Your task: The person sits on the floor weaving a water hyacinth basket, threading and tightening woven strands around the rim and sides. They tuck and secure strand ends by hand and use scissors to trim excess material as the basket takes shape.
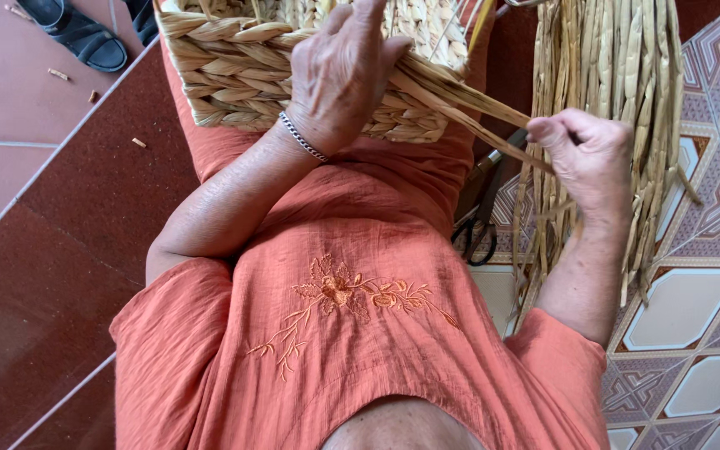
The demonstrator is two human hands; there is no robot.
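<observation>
Head camera looked down over my orange embroidered blouse (352,333) to my lap, where a half-woven basket (235,75) of thick plaited straw-coloured fibre rested against my knees. My left hand (339,71) lay spread over the basket's near rim, palm down, its fingers (368,17) curled over the edge and pressing on the weave rather than closed round anything loose; a thin silver bracelet (302,137) sat at that wrist. My right hand (589,154) was held out to the side, well apart from the basket, its fingers folded tight into a fist around a flat dried strand (468,112) that ran taut from under my left hand across to it. Just beyond the right hand a bundle of loose dried strands (618,67) lay on the patterned floor tiles (702,333), and black-handled scissors (477,229) lay beside my leg. A dark sandal (77,33) sat on the red floor at upper left.
</observation>
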